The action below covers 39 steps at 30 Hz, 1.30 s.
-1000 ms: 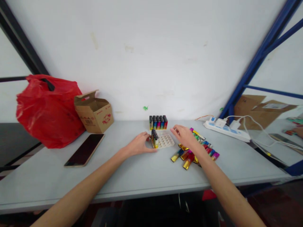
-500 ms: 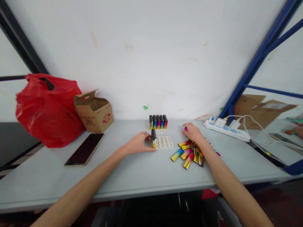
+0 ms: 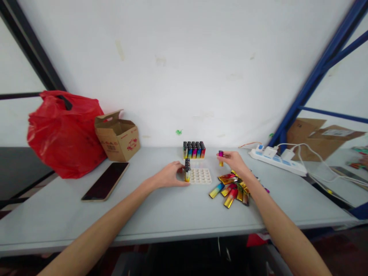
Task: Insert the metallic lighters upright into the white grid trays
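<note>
"While R hand [image 3: 235,161] is pinching a purple-gold lighter [image 3: 221,158] upright near the white tray [image 3: 202,176], what's L hand [image 3: 170,174] doing?"

"Curling round the lighter row [image 3: 187,170] standing in it; can't tell if it's gripping. Loose ltrs [image 3: 230,197] are lying by R forearm."

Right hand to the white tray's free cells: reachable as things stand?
Probably yes: the right hand, pinching a lighter, is near the tray with nothing between; the left hand is at its left edge.
</note>
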Motion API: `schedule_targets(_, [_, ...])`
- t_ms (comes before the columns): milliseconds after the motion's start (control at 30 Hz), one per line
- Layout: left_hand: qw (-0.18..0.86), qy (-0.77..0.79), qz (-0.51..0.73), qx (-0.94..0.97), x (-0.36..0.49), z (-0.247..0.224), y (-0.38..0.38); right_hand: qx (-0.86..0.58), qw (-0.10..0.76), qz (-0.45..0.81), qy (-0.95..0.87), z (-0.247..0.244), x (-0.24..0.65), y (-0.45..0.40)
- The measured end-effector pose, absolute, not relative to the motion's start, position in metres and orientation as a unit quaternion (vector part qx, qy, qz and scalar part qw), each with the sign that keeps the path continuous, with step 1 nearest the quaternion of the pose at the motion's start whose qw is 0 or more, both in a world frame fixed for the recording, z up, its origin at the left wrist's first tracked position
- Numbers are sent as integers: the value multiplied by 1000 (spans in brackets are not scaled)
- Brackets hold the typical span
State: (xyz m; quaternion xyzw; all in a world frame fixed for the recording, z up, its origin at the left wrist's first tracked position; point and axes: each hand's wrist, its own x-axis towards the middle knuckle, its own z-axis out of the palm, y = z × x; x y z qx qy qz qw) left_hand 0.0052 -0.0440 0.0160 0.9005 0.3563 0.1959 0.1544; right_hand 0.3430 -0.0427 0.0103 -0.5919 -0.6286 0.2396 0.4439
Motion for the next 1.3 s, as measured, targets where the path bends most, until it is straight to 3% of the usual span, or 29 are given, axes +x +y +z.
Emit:
schedule_targets(133, [145, 355, 190, 904, 6, 16, -44, -485, 522, 385, -586, 19, 320, -53])
schedule_targets(333, [140, 354, 190, 905, 6, 14, -45, -418, 498, 508, -564, 22, 284, -66])
schedule_targets(667, [139, 317, 164, 924, 7, 18, -47, -559, 432, 188, -682, 12, 247, -76])
schedule_targets(867, [143, 319, 163, 922, 6, 19, -48, -578, 454, 172, -656, 10, 246, -75])
schedule_targets(1067, [145, 315, 166, 923, 6, 18, -47, -532, 464, 235, -668, 8, 246, -75])
schedule_targets(1300, [144, 310, 165, 925, 6, 17, -45, -483, 430, 245, -722, 4, 246, -73])
